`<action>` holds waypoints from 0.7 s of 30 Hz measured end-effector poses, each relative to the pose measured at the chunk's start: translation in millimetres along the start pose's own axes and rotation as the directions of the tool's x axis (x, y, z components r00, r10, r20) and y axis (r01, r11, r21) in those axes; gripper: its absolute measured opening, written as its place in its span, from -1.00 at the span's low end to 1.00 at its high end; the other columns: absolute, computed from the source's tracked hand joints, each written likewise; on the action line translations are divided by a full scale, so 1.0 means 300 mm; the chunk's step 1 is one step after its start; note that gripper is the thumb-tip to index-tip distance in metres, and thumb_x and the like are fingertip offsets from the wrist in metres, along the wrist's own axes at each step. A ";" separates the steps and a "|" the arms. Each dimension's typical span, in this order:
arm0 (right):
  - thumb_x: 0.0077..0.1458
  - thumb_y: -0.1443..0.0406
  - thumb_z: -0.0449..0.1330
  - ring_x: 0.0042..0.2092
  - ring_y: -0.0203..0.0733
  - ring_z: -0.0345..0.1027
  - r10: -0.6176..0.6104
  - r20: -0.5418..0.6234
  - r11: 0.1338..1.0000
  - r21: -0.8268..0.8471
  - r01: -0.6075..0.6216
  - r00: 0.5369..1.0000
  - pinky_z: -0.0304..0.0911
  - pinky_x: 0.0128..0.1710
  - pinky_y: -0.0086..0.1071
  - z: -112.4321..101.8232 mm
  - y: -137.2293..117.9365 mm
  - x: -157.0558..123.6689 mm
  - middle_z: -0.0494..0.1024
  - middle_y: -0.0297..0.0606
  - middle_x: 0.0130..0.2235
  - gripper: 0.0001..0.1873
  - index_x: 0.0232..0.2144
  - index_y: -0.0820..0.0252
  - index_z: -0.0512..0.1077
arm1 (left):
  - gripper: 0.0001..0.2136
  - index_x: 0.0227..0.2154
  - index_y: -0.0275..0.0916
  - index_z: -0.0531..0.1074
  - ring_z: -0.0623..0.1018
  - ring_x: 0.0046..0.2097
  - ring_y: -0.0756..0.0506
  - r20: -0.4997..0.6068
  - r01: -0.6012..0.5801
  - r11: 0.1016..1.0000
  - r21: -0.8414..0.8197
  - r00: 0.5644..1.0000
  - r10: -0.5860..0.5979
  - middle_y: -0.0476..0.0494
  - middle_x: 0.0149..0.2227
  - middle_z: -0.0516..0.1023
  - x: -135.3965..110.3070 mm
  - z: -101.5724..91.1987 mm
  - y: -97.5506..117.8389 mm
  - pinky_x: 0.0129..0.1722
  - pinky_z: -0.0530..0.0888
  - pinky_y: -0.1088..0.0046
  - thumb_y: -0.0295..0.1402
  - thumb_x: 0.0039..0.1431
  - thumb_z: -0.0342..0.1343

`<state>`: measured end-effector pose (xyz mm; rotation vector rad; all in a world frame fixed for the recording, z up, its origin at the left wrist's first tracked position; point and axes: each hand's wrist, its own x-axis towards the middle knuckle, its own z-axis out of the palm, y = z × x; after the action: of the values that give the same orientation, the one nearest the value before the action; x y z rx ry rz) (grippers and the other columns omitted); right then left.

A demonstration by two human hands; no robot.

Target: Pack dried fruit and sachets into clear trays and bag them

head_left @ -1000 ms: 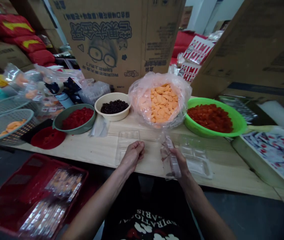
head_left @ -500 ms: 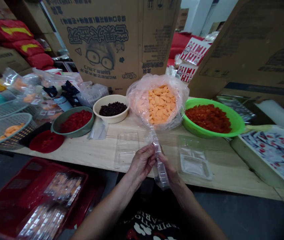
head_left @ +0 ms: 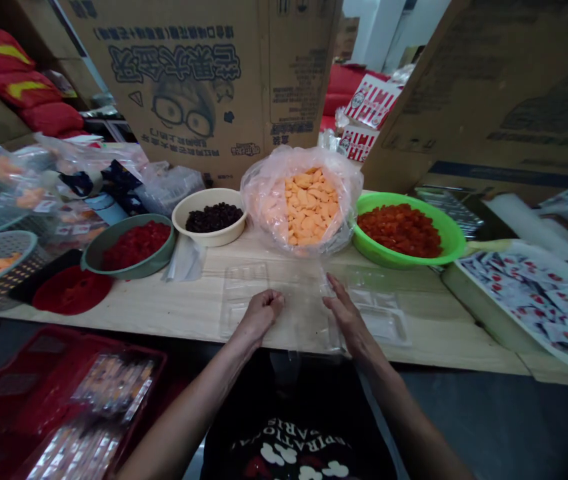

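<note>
My left hand point(head_left: 259, 317) is closed, its thumb and fingers pinching the left edge of a thin, clear plastic tray point(head_left: 305, 313) held above the table's front edge. The tray is so transparent that its outline is faint, and I cannot tell whether it is one piece or several. My right hand point(head_left: 351, 320) grips its right side, thumb and fingers along that edge. A second clear compartment tray point(head_left: 244, 275) lies on the table beyond my left hand. Beside my right hand rests another clear compartment tray point(head_left: 387, 321).
Along the back stand a grey-green bowl of red pieces point(head_left: 163, 259), a cream bowl of dark pieces point(head_left: 234, 230), a bag of orange pieces point(head_left: 310, 207) and a green bowl point(head_left: 451, 248). A bin of sachets point(head_left: 529, 307) is right; a red crate point(head_left: 29, 393) sits lower left.
My hands have moved apart, the left one leftward. The clear plastic, seen edge-on between them before, now spreads flat across the gap. The view has shifted slightly to the right.
</note>
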<state>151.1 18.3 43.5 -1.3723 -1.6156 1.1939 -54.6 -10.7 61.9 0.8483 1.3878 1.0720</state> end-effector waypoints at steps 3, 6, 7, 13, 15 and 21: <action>0.11 -0.12 0.14 0.40 0.36 -0.15 0.088 -0.108 0.884 -0.450 -0.128 0.990 -0.20 0.29 0.34 -0.045 0.007 0.000 0.07 -0.09 0.41 -0.17 0.36 -0.04 0.16 | -0.73 -0.32 -0.28 0.52 0.41 -0.35 -0.11 -0.143 -0.152 0.866 0.476 0.958 0.247 -0.13 -0.40 0.44 0.016 -0.052 -0.020 -0.34 0.33 0.40 -0.14 0.14 0.19; 0.12 -0.16 0.13 0.38 0.54 -0.20 0.121 -0.167 0.732 -0.651 -0.202 0.979 -0.17 0.17 0.51 -0.055 0.025 -0.006 0.00 0.01 0.42 -0.15 0.38 -0.06 0.14 | -0.55 0.16 -0.21 0.41 0.40 0.13 -0.35 0.001 -0.267 0.491 0.829 0.879 0.477 -0.39 0.10 0.43 -0.016 -0.082 -0.036 0.07 0.34 0.07 -0.15 0.27 0.09; 0.13 -0.17 0.11 0.38 0.57 -0.22 0.116 -0.186 0.698 -0.683 -0.213 0.976 -0.17 0.14 0.54 -0.057 0.035 -0.006 -0.01 0.04 0.42 -0.15 0.38 -0.05 0.13 | -0.48 0.26 -0.14 0.31 0.28 0.26 -0.42 0.128 -0.325 0.371 0.870 0.875 0.468 -0.40 0.25 0.30 -0.033 -0.089 -0.045 0.16 0.26 -0.04 -0.10 0.29 0.07; 0.28 -0.10 -0.07 0.38 0.61 -0.31 0.081 -0.220 0.581 -0.782 -0.226 0.972 -0.20 0.11 0.54 -0.068 0.059 -0.002 -0.09 0.16 0.43 -0.25 0.39 0.07 0.13 | -0.29 0.39 0.05 0.03 -0.11 0.45 -0.48 0.553 -0.581 0.053 0.812 0.796 0.246 -0.26 0.46 -0.07 -0.088 -0.077 -0.139 0.32 -0.03 -0.24 0.11 0.25 0.04; 0.32 -0.04 -0.13 0.39 0.54 -0.26 0.061 -0.172 0.567 -0.804 -0.177 0.983 -0.13 0.13 0.48 -0.094 0.040 -0.007 -0.04 0.14 0.42 -0.31 0.38 0.05 0.13 | -0.38 0.37 0.03 0.09 -0.07 0.45 -0.44 0.543 -0.568 -0.004 0.823 0.785 0.298 -0.24 0.46 -0.05 -0.079 -0.053 -0.171 0.34 -0.01 -0.20 0.00 0.31 0.04; 0.22 -0.11 -0.04 0.37 0.55 -0.20 0.106 -0.445 0.405 -0.798 -0.447 0.889 -0.14 0.14 0.45 -0.368 0.067 -0.031 -0.07 0.14 0.42 -0.20 0.40 0.05 0.07 | -0.47 0.30 -0.12 0.25 0.03 0.44 -0.40 0.567 -0.585 -0.065 0.808 0.745 0.352 -0.28 0.44 0.00 -0.050 0.032 -0.204 0.35 0.08 -0.12 -0.10 0.33 0.06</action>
<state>261.4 32.2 62.0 -2.4434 -1.8577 0.0819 -38.1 -43.4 9.7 2.5965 1.5766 0.2789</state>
